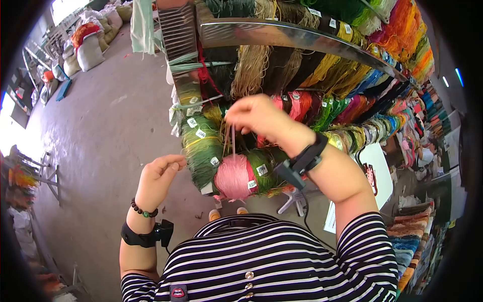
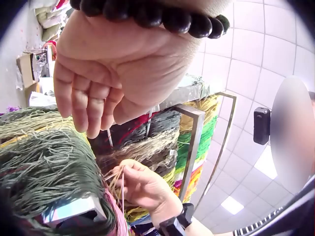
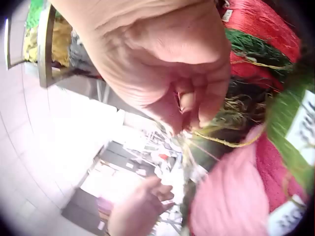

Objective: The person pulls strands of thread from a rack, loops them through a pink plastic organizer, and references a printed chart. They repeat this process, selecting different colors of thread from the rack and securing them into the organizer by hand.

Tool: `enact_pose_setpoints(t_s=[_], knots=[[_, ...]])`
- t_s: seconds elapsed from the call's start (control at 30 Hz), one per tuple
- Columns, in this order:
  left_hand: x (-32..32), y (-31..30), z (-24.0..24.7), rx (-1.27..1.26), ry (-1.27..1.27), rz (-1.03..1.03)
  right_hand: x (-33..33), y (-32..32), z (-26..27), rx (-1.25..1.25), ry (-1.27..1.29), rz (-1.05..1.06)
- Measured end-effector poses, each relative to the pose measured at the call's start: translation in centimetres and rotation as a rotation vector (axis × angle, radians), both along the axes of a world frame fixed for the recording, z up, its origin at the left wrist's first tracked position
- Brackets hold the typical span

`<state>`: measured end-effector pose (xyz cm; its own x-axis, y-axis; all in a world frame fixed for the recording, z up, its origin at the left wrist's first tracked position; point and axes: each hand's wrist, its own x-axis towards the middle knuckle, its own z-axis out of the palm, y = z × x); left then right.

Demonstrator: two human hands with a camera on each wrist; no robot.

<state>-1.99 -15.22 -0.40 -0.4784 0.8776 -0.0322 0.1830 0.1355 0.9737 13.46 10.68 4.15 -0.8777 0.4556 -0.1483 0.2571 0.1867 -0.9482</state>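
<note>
My right hand (image 1: 259,120) pinches a few thin yarn strands (image 1: 233,141), pink and tan, between thumb and fingertips. They hang down toward a pink yarn skein (image 1: 232,176) on the rack's near end. The right wrist view also shows a yellowish strand (image 3: 231,144) running to the pinching fingertips. Off to the left of the skeins, my left hand (image 1: 158,176) is raised with loosely bent fingers and holds nothing. In the left wrist view its palm (image 2: 118,64) shows bare, above a dark green skein (image 2: 49,162). A green skein (image 1: 201,146) with white labels lies between the hands.
A metal rack bar (image 1: 302,38) curves over rows of coloured skeins. Red yarn (image 3: 266,24) hangs beside the right hand. White sacks (image 1: 90,53) stand on the grey floor (image 1: 100,126) at far left. A white board (image 1: 380,166) and stacked brown and blue yarn (image 1: 410,236) are at right.
</note>
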Motion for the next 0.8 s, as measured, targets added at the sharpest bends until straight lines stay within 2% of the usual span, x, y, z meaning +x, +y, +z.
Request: enact_pose_setpoints(t_s=[0.03, 0.13, 0.23, 0.3, 0.37, 0.4, 0.43, 0.5, 0.57, 0.63, 0.73, 0.8], knots=[[-0.1, -0.2, 0.0, 0.003, -0.019, 0.013, -0.2, 1.0, 0.7, -0.046, 0.072, -0.099], [-0.3, -0.6, -0.2, 0.014, -0.066, 0.042, -0.1, 1.9, 2.2, -0.069, 0.269, -0.185], [-0.6, -0.7, -1.0, 0.017, -0.091, 0.06, -0.8, 1.4, -1.5, 0.243, 0.226, -0.169], [-0.4, -0.6, -1.2, 0.004, -0.098, 0.06, -0.6, 2.7, -6.4, 0.756, -0.037, 0.35], [-0.4, -0.7, -1.3, -0.004, -0.058, 0.034, 0.2, 2.2, -8.4, 0.793, -0.219, 0.275], [-0.4, -0.7, -1.4, -0.009, -0.042, 0.024, 0.2, 2.4, -7.7, 0.832, -0.186, 0.182], [-0.4, -0.7, -1.5, -0.006, -0.042, 0.035, 0.3, 3.0, -6.2, 0.641, -0.215, 0.186], [-0.7, -0.5, -1.5, -0.012, -0.037, 0.03, 1.8, 3.3, -3.5, 0.527, -0.22, 0.151], [-1.1, -0.3, -1.7, -0.01, -0.031, 0.049, 5.0, 2.0, 0.3, 0.552, -0.093, 0.013], [-1.5, -0.4, -1.4, -0.025, -0.038, 0.066, 9.5, 0.5, 3.8, 0.279, -0.085, -0.137], [-2.0, -1.1, -1.2, -0.017, -0.087, 0.102, 18.3, -1.4, 7.6, 0.219, -0.055, -0.337], [-2.2, -1.2, -1.2, -0.01, -0.088, 0.127, 24.5, -2.2, 8.6, 0.317, 0.01, -0.574]])
